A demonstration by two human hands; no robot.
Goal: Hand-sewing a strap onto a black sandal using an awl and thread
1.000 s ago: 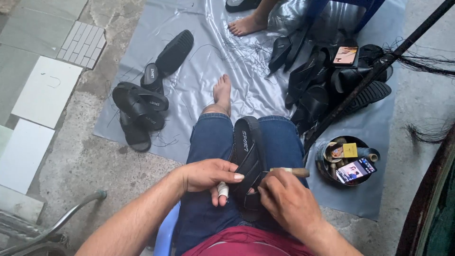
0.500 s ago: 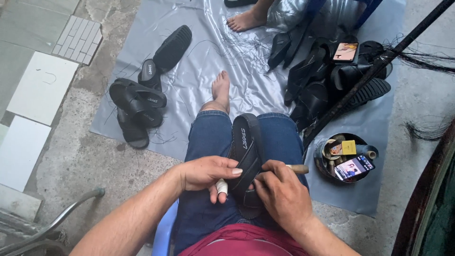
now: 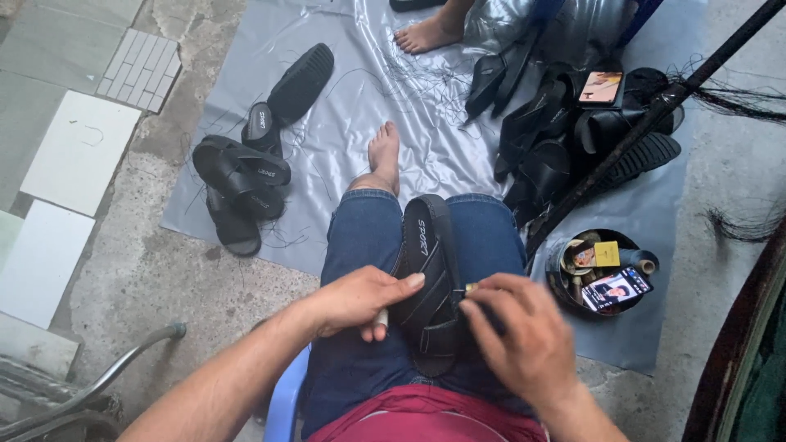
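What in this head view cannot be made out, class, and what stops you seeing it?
- Right hand: motion-blurred; the tool it holds is mostly covered.
- Left hand: its small pale object is mostly hidden by fingers.
- Sandal: near end covered by both hands.
- Second person's foot: cut by top edge.

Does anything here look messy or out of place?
Yes: loose dark threads lie scattered over the grey sheet, and a phone sits tilted on top of a round tin crammed with odds and ends.
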